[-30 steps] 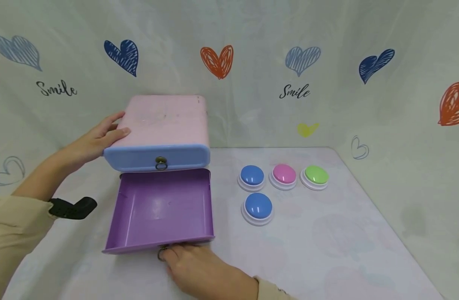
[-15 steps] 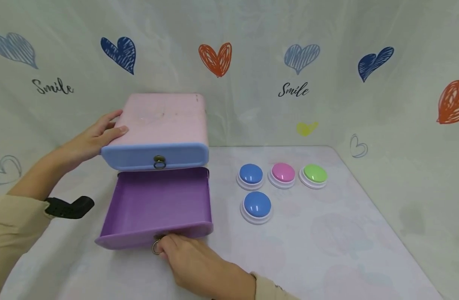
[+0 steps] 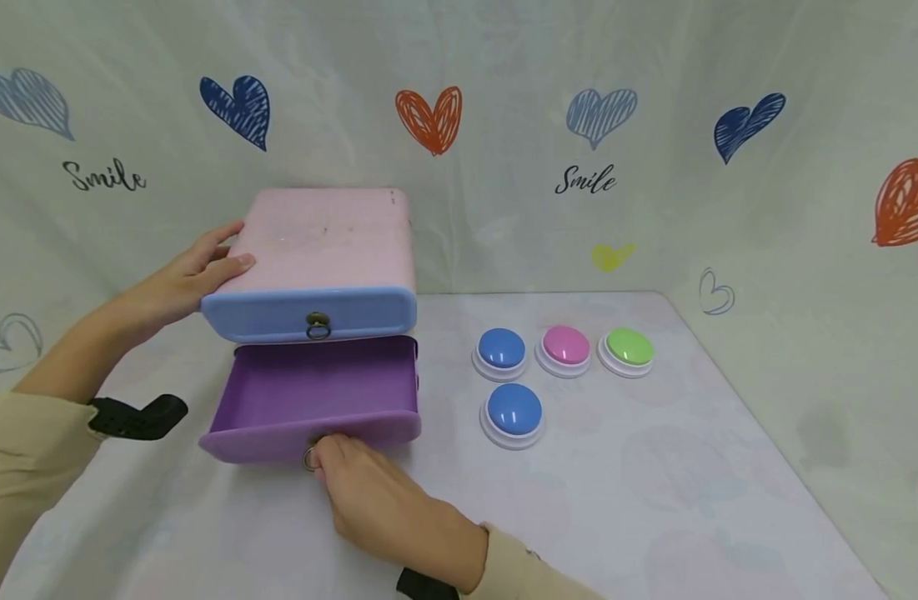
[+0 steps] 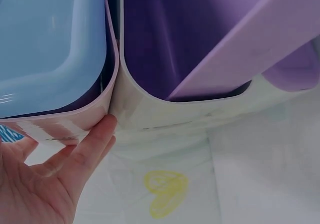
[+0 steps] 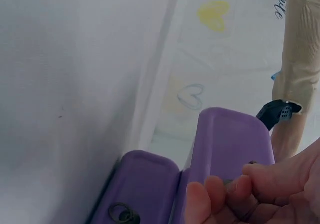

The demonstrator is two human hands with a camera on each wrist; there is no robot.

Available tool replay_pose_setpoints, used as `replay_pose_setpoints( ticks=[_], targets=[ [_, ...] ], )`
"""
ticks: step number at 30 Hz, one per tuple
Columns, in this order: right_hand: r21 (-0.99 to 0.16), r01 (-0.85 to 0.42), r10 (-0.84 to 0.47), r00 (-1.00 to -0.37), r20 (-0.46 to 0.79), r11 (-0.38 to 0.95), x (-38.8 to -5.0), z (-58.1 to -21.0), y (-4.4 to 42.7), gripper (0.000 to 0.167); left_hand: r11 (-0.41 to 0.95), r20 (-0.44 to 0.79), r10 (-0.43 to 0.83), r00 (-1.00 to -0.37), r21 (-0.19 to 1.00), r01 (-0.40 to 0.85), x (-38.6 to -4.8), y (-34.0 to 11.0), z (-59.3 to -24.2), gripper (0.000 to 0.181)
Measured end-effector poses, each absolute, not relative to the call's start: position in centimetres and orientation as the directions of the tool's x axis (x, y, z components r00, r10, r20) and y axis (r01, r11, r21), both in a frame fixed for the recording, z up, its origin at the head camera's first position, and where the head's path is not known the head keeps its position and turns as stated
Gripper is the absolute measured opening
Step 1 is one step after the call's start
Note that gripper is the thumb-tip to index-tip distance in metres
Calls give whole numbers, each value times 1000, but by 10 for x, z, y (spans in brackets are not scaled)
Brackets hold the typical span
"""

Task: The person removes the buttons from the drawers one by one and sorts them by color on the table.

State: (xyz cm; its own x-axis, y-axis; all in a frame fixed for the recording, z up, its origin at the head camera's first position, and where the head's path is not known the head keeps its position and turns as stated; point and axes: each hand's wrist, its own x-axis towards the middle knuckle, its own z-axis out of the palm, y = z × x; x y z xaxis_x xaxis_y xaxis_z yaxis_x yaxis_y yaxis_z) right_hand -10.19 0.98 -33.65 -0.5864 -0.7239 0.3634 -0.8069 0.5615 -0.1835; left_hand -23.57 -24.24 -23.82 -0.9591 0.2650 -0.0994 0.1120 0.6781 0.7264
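Observation:
In the head view a pink cabinet (image 3: 323, 237) stands at the left, with a blue drawer front (image 3: 241, 317) at its top. Below it a purple drawer (image 3: 308, 392) sticks out part way, its visible inside bare. My right hand (image 3: 391, 508) pinches the ring handle (image 3: 308, 459) on that drawer's front; the right wrist view shows the curled fingers (image 5: 240, 194) at the purple front (image 5: 235, 139). My left hand (image 3: 181, 279) rests against the cabinet's left side, fingers extended, also seen in the left wrist view (image 4: 55, 179).
Right of the cabinet, on the white table (image 3: 616, 500), lie two blue buttons (image 3: 502, 347) (image 3: 514, 408), a pink button (image 3: 567, 345) and a green button (image 3: 629, 347). Another purple front with a ring (image 5: 145, 184) shows in the right wrist view. A patterned curtain (image 3: 504, 233) hangs behind.
The right hand and the purple drawer have moved toward the cabinet, so less of the drawer sticks out and more of its front shows. The left hand stays on the cabinet's side.

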Motion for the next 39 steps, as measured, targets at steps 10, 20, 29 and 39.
replay_pose_setpoints(
  ticks=[10, 20, 29, 39],
  targets=[
    [-213, -692, -618, -716, 323, 690, -126, -337, -9, 4, 676, -118, 259, -959, 731, 93, -235, -240, -238, 72],
    [-301, -605, -558, -796, 233, 737, -152, -334, -18, 4, 680, -122, 253, -960, 728, 87, -234, -242, -239, 73],
    [-297, -602, -557, -799, 228, 741, -169, -330, -24, 7, 687, -127, 249, -960, 722, 82, -235, -242, -238, 73],
    [-349, -558, -532, -828, 177, 753, -178, -328, -26, 10, 682, -127, 253, -959, 727, 84, -234, -242, -235, 72]
  ],
)
